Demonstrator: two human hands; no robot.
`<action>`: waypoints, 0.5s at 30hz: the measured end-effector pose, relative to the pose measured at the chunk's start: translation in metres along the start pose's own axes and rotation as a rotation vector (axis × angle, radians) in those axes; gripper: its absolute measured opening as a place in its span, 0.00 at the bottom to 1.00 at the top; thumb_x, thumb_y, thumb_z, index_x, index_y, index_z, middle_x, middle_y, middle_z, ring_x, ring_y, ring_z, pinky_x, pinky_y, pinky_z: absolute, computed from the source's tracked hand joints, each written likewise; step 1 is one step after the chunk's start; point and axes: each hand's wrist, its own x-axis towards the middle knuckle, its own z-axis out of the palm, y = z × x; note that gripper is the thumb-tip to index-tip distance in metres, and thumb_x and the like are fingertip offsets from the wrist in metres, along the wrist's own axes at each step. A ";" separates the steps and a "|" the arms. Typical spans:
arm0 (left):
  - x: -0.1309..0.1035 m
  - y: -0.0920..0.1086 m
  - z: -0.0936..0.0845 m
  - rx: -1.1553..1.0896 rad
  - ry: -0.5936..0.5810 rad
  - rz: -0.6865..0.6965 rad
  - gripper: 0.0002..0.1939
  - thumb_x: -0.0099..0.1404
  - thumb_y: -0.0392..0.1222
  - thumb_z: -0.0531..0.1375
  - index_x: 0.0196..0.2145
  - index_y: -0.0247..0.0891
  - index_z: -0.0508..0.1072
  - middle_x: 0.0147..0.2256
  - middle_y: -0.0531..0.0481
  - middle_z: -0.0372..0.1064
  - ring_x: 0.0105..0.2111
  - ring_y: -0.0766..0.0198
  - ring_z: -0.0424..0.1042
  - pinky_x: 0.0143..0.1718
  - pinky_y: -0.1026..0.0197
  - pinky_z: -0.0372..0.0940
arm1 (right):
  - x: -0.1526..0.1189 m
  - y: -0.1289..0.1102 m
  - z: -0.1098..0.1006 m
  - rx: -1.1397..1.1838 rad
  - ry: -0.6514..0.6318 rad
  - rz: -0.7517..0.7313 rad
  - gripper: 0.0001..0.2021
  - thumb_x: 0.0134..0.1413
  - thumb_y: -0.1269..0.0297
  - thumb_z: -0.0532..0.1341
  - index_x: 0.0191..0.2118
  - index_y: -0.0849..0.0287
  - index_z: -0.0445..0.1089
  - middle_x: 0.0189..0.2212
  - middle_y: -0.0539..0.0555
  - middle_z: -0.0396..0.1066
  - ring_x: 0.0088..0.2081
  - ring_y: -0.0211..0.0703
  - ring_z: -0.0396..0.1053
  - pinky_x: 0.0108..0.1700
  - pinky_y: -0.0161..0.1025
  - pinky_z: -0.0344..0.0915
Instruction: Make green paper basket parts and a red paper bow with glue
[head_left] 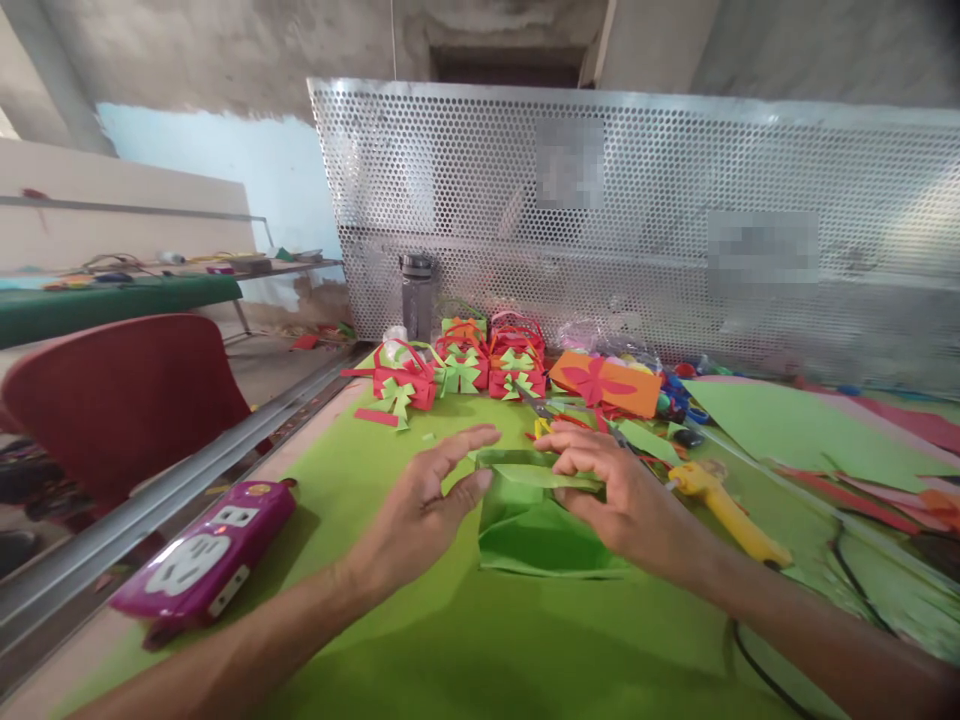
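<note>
A small open box of folded green paper [555,540] lies on the green table cover in front of me, its opening toward me. Above its far part is a narrow green paper strip [529,475]. My right hand [615,490] grips the strip's right end between thumb and fingers, beside the box. To the left of the box, my left hand [431,495] has its fingers stretched out and the thumb apart, close to the strip's left end. Whether that thumb touches the paper I cannot tell.
Red paper baskets [405,385] with green bows stand at the back, beside an orange paper box [611,382]. Scissors [536,402] lie before them. A yellow glue gun [731,515] is at right, a purple power strip [214,555] at left. Perforated metal panel [465,180] behind.
</note>
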 end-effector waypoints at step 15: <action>0.001 -0.008 0.006 -0.813 0.091 -0.537 0.07 0.51 0.38 0.66 0.30 0.37 0.72 0.33 0.51 0.69 0.33 0.65 0.68 0.37 0.60 0.64 | -0.001 0.005 0.005 0.144 0.040 0.097 0.04 0.49 0.68 0.57 0.26 0.56 0.64 0.47 0.57 0.70 0.56 0.52 0.60 0.56 0.54 0.54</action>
